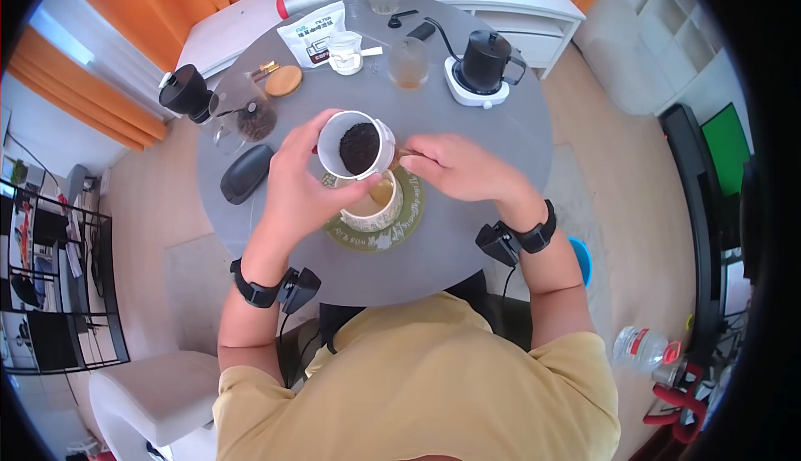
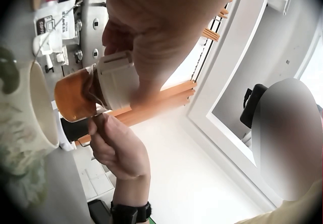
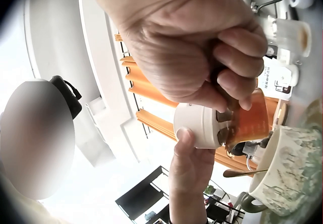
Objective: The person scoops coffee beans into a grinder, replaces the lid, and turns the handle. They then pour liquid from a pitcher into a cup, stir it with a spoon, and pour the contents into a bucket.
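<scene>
In the head view my left hand (image 1: 299, 179) holds a white coffee dripper (image 1: 328, 146) with dark wet grounds (image 1: 360, 147) inside. The dripper sits on a small glass coffee server (image 2: 74, 96) of amber liquid, seen in the left wrist view. My right hand (image 1: 457, 166) curls its fingers round the server's handle. Both vessels are above a patterned ceramic cup (image 1: 375, 215), and the server looks tilted in the wrist views. A gold-coloured spoon (image 3: 244, 173) leans in that cup, which stands on a green mat with white lettering (image 1: 407, 226).
A gooseneck kettle (image 1: 486, 62) stands on a white base at the back right. Behind the hands are a glass (image 1: 409, 64) and a coffee bag (image 1: 314, 37). A glass jar of beans (image 1: 255, 119), a hand grinder (image 1: 185, 94) and a dark oval object (image 1: 247, 175) lie left.
</scene>
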The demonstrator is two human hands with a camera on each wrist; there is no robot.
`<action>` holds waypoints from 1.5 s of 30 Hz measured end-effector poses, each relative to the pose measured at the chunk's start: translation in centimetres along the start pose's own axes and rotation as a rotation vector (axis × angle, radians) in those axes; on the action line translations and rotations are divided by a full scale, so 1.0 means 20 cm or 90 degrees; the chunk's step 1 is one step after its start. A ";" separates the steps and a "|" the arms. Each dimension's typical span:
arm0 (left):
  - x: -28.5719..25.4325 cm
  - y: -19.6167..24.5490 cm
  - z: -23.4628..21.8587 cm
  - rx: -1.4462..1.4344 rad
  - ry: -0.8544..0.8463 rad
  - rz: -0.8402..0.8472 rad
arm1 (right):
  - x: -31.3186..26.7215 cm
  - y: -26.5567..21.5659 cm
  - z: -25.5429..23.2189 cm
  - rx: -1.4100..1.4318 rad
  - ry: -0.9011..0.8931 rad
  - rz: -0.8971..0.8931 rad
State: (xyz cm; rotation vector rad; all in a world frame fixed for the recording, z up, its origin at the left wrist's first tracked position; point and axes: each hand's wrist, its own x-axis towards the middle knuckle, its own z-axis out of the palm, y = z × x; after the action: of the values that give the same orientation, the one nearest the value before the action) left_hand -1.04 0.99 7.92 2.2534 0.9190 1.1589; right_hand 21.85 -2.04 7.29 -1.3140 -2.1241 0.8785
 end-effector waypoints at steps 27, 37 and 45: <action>-0.02 -0.01 0.04 -0.072 0.031 -0.039 | 0.02 -0.04 -0.06 -0.128 0.012 0.006; -0.01 -0.02 0.06 -0.094 0.055 -0.013 | 0.02 -0.07 -0.10 -0.191 0.010 0.017; 0.00 -0.03 0.06 -0.095 0.069 -0.013 | 0.02 -0.08 -0.12 -0.198 0.027 -0.005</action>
State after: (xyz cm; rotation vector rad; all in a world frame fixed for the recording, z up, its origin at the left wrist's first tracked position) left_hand -0.16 1.22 6.88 2.0762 0.8646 1.3069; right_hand 22.32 -1.56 10.12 -1.4570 -2.2963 0.5250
